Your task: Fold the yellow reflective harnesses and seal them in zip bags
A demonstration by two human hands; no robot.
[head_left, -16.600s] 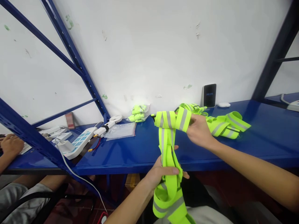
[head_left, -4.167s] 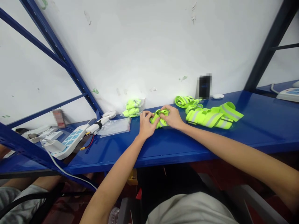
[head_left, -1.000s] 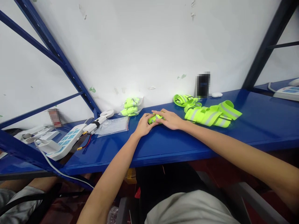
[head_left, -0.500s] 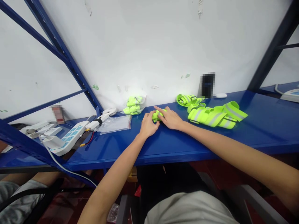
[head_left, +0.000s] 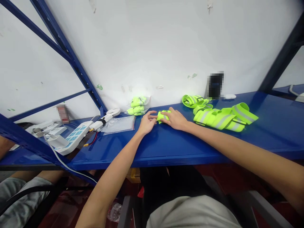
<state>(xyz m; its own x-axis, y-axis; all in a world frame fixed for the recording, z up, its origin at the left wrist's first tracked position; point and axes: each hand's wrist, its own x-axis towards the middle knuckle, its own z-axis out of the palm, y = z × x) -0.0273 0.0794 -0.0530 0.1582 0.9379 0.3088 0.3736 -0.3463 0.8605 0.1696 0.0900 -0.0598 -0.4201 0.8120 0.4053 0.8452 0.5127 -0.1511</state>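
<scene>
A small rolled yellow-green reflective strap lies on the blue table. My right hand is over its right side, fingers and thumb gripping it. Just left of the roll, my left hand has its fingers apart and curved, holding nothing. Behind my left hand, more rolled straps sit in a clear bag by the wall. A flat clear zip bag lies to the left. Loose reflective straps are heaped on the right, with another coiled strap behind them.
On the left are a white power strip, a small white fan and a red-black cable. A blurred dark object leans on the wall beside a white case. Another person's legs show at lower left.
My left hand has let go of the roll and moved slightly left, its fingers spreading. The right hand stays on the roll. The view has shifted a little.
</scene>
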